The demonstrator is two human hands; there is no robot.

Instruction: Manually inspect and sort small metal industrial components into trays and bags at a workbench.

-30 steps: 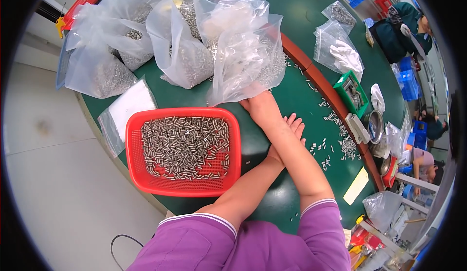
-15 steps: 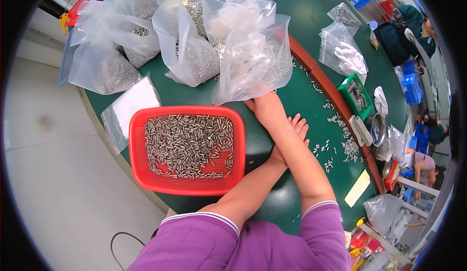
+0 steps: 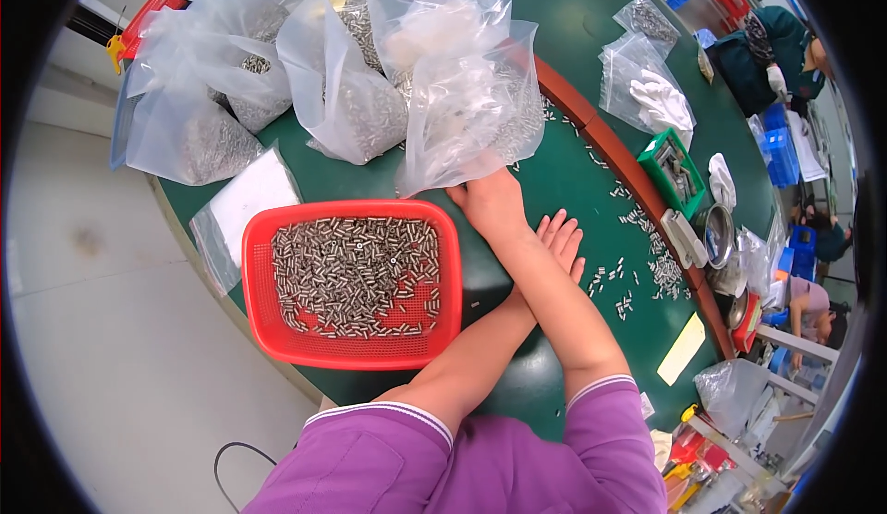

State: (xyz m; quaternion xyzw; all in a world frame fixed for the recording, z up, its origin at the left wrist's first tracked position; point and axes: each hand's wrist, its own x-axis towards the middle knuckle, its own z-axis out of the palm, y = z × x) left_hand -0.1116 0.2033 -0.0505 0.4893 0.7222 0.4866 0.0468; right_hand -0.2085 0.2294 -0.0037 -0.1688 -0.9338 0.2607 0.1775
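Observation:
My right hand (image 3: 492, 202) reaches across my left forearm to the near edge of a clear plastic bag (image 3: 462, 131). It looks closed on the bag's edge; its fingertips blur behind the cloudy plastic. Small metal pins show inside that bag. My left hand (image 3: 560, 244) lies beneath the right forearm, fingers stretched out over the green table (image 3: 577, 186), holding nothing. To the left of my crossed arms stands a red plastic basket (image 3: 356, 362), with many short metal pins (image 3: 356, 274) spread over its bottom.
More pin-filled bags (image 3: 346, 98) crowd the far left. A flat packet of white sheets (image 3: 249, 200) lies beside the basket. Loose pins (image 3: 665, 274) scatter along a brown raised strip (image 3: 628, 168). Beyond it are a green tray (image 3: 673, 172) and white gloves (image 3: 661, 98). People work far right.
The view has shifted slightly, moving most things a little left. Both hands keep their places: the right at the bag, the left flat under the right forearm.

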